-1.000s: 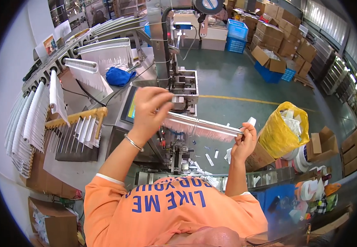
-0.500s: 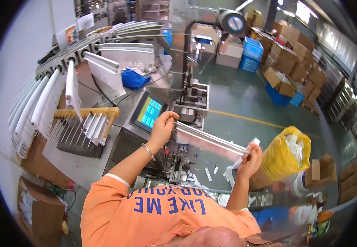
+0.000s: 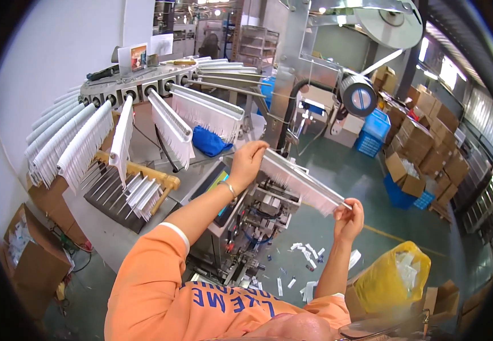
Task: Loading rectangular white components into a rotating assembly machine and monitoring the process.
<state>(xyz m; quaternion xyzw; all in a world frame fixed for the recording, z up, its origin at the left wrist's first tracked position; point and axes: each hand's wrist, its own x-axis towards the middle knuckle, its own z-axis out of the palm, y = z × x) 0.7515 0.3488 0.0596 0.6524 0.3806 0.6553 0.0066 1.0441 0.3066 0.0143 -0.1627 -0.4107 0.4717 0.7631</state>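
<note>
Out in front of me, both my hands hold a long thin rod with a row of white strips (image 3: 300, 181) hanging from it. My left hand (image 3: 249, 166) pinches its upper left end, above the machine. The lower right end is between the thumb and fingers of my right hand (image 3: 349, 219), so the rod slopes down to the right. Below my right hand shows a loose white piece (image 3: 354, 259). Behind my left hand stands a round rack (image 3: 138, 86) with similar strip-laden rods (image 3: 209, 112) fanning out from it.
The metal machine (image 3: 258, 221) stands below the rod, its screen (image 3: 224, 211) partly behind my left forearm. A wooden frame (image 3: 170, 181) with metal rods is on the left bench. White scraps (image 3: 309, 254) litter the floor beside a yellow bag (image 3: 391, 278). Cardboard boxes (image 3: 417, 136) are stacked far right.
My hands have lifted the strip-laden rod up and away from me, still gripping both ends. The white piece at my right hand is gone from the fingers. The view has shifted.
</note>
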